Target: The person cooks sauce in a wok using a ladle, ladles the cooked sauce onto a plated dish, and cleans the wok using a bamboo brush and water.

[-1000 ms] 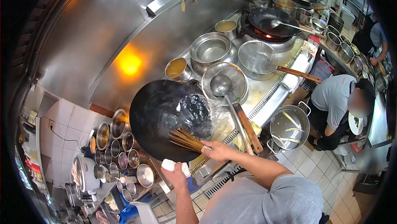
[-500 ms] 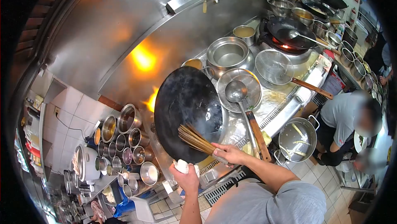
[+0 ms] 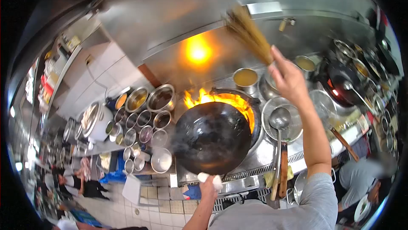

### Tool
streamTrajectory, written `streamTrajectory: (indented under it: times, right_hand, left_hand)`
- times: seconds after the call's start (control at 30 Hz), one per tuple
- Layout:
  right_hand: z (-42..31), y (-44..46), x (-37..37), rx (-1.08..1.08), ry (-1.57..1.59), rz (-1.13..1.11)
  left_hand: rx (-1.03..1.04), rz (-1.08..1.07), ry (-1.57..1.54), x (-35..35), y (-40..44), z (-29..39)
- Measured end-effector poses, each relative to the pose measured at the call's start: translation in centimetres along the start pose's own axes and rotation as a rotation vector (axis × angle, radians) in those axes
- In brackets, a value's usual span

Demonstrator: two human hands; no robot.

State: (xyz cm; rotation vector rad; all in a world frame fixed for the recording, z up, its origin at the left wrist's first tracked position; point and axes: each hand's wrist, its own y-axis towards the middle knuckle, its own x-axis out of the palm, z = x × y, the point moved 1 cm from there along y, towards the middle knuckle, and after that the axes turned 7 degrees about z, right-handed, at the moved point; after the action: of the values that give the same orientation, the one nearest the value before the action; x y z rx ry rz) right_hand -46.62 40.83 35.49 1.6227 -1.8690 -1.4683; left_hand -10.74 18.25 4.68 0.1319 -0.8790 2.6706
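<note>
My left hand (image 3: pixel 208 188) is closed at the near edge of a black wok (image 3: pixel 212 136), with a folded white cloth (image 3: pixel 216 182) in its grip. The handle itself is hidden. Tilted off the burner, the wok gives off smoke, and its dark inside holds no food that I can make out. Flames (image 3: pixel 242 106) rise behind it from the burner ring. High on the right, my right hand (image 3: pixel 290 79) is wrapped round a bamboo wok brush (image 3: pixel 250 32), bristles up and left, blurred by motion.
To the right, a ladle (image 3: pixel 280 118) rests in a strainer (image 3: pixel 267 121); another wok (image 3: pixel 342 83) sits on a glowing burner. Steel containers (image 3: pixel 161 160) crowd the left counter. A pot of yellowish liquid (image 3: pixel 245 78) stands behind. A co-worker (image 3: pixel 361 174) bends at the right.
My right hand has lifted the brush out of the wok, up and away. The wok has shifted toward me off the burner, exposing flames. The view has swung too.
</note>
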Motion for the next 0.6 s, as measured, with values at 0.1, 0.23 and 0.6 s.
streamTrajectory:
  times: [0.1,0.23,0.6]
  right_hand:
    - [-5.4,6.2,-0.3,-0.044,0.151,0.084]
    - [-5.8,7.9,6.6,0.208,0.007,-0.087]
    - [-6.6,-25.5,22.0,0.187,0.048,-1.206]
  left_hand:
    - [0.012,0.025,-0.112,4.3,1.6,-1.9]
    - [0.017,-0.074,-0.214,7.4,4.7,-5.6]
    - [0.057,0.071,-0.163,8.4,5.0,-7.2]
